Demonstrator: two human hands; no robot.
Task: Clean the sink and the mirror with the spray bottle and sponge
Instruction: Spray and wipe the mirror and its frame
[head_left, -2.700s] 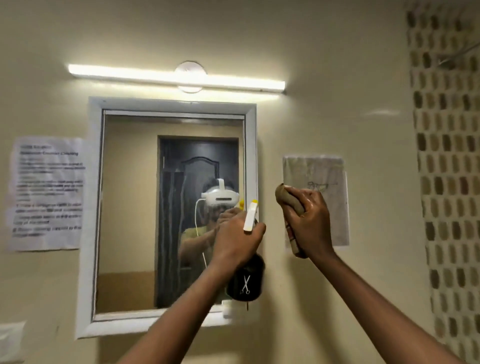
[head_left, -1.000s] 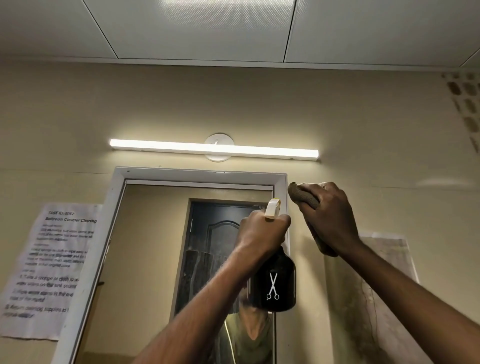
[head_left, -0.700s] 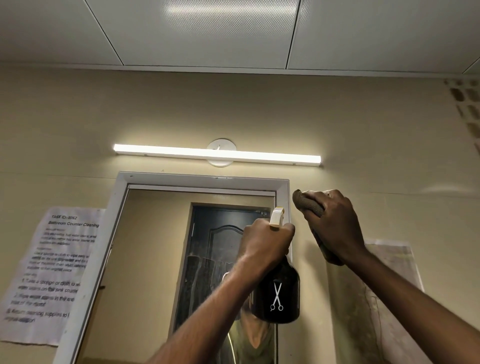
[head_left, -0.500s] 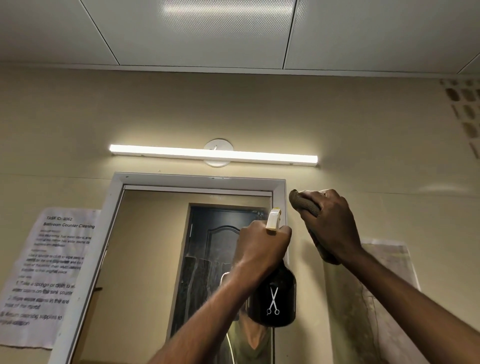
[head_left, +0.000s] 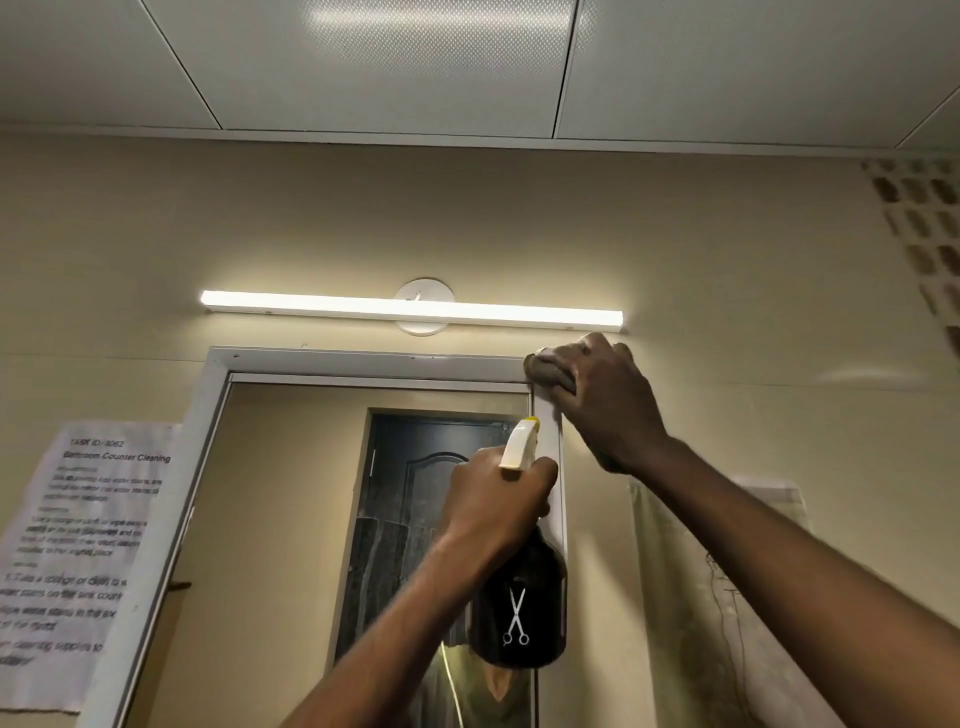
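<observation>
Brown sponge (head_left: 550, 371) meets white frame at the top right corner of the mirror (head_left: 291, 519), where the person's right hand (head_left: 602, 400) presses it flat against the painted trim, fingers (head_left: 605, 353) curled closed around the pad. The left hand (head_left: 498, 499) is held lower, in front of the glass near its right edge, wrapped tight around the neck of a dark spray bottle (head_left: 522, 618) printed with a white scissors emblem; its pale nozzle (head_left: 519, 444) points up and toward the mirror. A lit tube light (head_left: 410, 310) runs along the beige wall just above the frame, and a printed notice (head_left: 83, 551) headed "Bathroom Counter Cleaning" is taped beside the mirror's left edge. A second sheet of paper (head_left: 727, 597) hangs on the wall to the right, partly behind the right forearm.

The mirror stage of the job appears to be in hand, with wiping starting at the upper corner. Streaks show on the glass over the reflected dark door, so the surface looks far from finished. The sink is out of view below, and its condition cannot be judged. The next move likely calls for drawing the sponge across or down the pane with even pressure while the bottle is kept clear of the wiped path.
</observation>
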